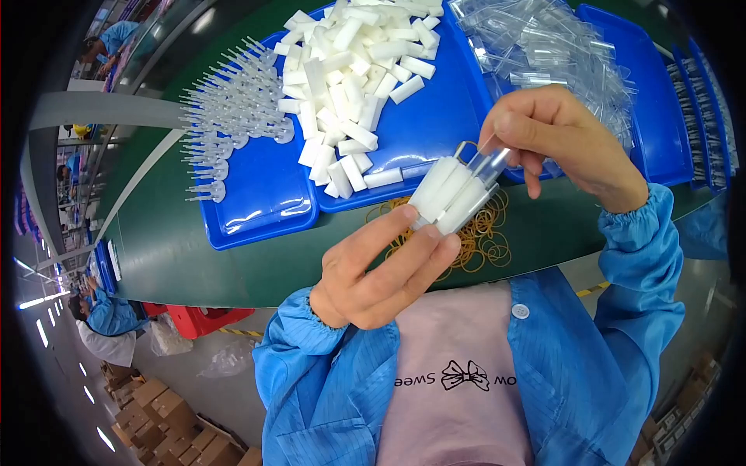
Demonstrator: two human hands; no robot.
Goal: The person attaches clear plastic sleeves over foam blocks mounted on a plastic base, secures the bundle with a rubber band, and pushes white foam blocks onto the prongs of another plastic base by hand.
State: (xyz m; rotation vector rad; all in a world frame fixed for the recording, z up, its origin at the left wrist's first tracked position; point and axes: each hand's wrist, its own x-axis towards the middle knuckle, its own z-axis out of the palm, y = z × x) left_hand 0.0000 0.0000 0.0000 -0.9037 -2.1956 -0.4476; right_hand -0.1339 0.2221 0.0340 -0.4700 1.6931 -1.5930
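My left hand [381, 268] is closed around a small bundle of white foam blocks [449, 190] in clear plastic sleeves, tilted over the near edge of the table. Thumb and fingers of my right hand [563, 140] pinch a clear plastic sleeve [491, 161] at the bundle's upper right end. How far that sleeve reaches into the bundle I cannot tell. Beneath the bundle lies a loose heap of tan rubber bands [486, 242], partly hidden by my left hand.
A blue tray [435, 116] carries a pile of white foam blocks [342, 93]. Left of it, clear stemmed plastic parts [233, 109] stand in rows on another blue tray [260, 210]. Clear plastic sleeves [556, 50] fill a tray at the right. Cardboard boxes [167, 412] lie on the floor.
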